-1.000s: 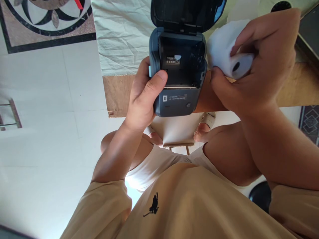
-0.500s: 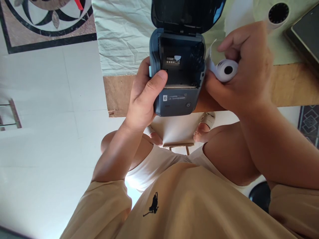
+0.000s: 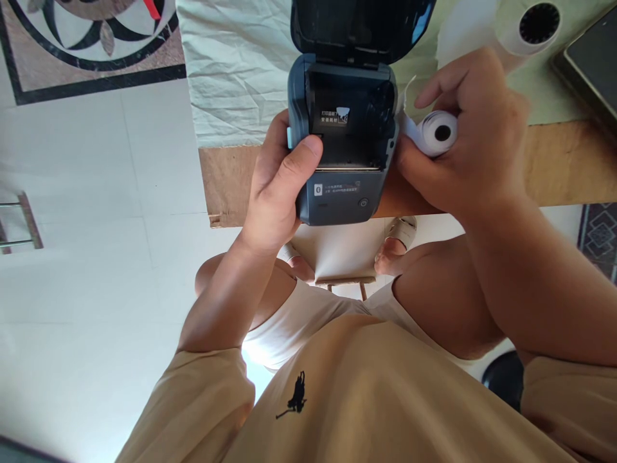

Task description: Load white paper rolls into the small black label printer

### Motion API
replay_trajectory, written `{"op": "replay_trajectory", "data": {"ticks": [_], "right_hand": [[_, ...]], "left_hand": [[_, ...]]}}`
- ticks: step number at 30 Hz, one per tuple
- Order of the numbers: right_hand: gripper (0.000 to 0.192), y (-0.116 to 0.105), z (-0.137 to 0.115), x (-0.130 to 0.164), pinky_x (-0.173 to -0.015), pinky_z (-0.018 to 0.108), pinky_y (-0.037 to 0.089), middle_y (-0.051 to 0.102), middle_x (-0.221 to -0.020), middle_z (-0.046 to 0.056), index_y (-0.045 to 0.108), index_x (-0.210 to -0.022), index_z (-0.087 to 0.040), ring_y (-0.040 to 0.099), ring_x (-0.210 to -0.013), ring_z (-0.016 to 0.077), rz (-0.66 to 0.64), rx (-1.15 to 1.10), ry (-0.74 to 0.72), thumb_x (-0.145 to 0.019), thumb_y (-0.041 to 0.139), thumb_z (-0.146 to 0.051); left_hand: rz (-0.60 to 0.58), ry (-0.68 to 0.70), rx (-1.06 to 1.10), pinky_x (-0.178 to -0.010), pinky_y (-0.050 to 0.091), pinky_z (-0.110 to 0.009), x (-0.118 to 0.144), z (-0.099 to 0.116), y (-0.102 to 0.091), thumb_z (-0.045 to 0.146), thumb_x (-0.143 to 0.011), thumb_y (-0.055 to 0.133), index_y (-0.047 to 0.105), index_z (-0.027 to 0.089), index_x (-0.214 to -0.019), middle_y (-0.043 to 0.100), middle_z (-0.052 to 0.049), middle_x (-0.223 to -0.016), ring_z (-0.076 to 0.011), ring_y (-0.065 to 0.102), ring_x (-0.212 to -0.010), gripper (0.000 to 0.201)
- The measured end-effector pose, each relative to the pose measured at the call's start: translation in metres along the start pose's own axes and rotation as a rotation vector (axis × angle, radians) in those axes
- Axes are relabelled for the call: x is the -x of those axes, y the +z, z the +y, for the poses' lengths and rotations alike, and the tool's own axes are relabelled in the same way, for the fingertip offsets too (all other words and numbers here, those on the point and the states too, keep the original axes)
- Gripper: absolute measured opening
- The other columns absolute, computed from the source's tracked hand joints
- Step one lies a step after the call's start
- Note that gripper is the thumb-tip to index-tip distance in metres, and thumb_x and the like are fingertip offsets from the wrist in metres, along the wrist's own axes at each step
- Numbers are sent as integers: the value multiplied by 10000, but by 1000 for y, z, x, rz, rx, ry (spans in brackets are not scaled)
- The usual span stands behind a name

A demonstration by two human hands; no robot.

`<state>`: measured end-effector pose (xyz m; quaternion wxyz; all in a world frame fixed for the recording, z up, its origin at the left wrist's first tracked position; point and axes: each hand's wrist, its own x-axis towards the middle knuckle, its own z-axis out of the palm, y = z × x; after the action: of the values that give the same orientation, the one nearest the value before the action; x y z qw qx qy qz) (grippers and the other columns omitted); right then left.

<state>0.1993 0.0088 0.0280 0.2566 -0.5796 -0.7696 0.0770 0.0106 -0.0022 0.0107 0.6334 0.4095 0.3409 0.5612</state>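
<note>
The left hand (image 3: 274, 186) has its grip clenched around the left side of the label printer (image 3: 343, 154), thumb on the front edge of the open paper bay. The right hand (image 3: 475, 151) grasps a small paper roll (image 3: 436, 133) just beside the printer's right side. The raised lid (image 3: 361, 26) stands over the bench (image 3: 563, 161). A second roll (image 3: 530, 26) lies beyond.

Looks like a home room: pale tiled floor (image 3: 96, 257) with an ornate marble inlay (image 3: 91, 45), patterned rug (image 3: 598, 238), wooden surface (image 3: 569, 161) under a creased cloth (image 3: 236, 71), person in sandals.
</note>
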Motion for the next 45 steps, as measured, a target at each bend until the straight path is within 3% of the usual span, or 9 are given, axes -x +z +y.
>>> {"op": "replay_trajectory", "data": {"ticks": [9,18,27,31,36,45], "right_hand": [[289,1,1,1,-654,221,384,446,-841,10,448,-972,-185,424,-732,55,75,-63,-80,-704,518,-268],[307,1,2,0,-783,273,438,513,-960,9,433,-966,-186,502,-907,107,-9,-23,-195,-662,474,-163],[268,1,1,-1,-773,264,432,512,-942,-5,440,-958,-184,496,-915,101,-52,16,-174,-693,479,-188],[276,0,3,-1,-759,267,436,512,-939,-1,442,-960,-180,497,-909,105,-42,12,-178,-687,484,-183],[272,0,3,-2,-750,263,437,513,-931,0,438,-956,-182,500,-897,104,-45,18,-187,-689,489,-187],[272,2,2,-2,-745,264,441,512,-920,1,438,-950,-186,500,-891,103,-51,22,-189,-683,493,-189]], "left_hand": [[-22,-1,5,-616,415,-282,-1,0,-2,403,-756,534,534,244,-870,550,-12,-750,-144,528,-697,196],[-46,-8,34,-600,408,-281,-1,-2,-4,380,-739,567,550,249,-860,543,-9,-748,-135,509,-697,180],[-56,20,-14,-623,419,-300,-1,0,-4,398,-747,542,557,281,-867,572,-13,-783,-177,552,-759,168],[-57,5,6,-621,421,-290,-1,0,-4,349,-780,523,551,265,-874,550,-19,-777,-157,539,-746,129],[-60,22,3,-644,419,-292,-2,-4,-7,454,-723,573,552,252,-889,539,-22,-782,-146,514,-745,262],[-62,24,11,-638,402,-293,-1,-3,-7,420,-744,560,551,250,-890,537,-26,-799,-145,506,-735,224]]}}
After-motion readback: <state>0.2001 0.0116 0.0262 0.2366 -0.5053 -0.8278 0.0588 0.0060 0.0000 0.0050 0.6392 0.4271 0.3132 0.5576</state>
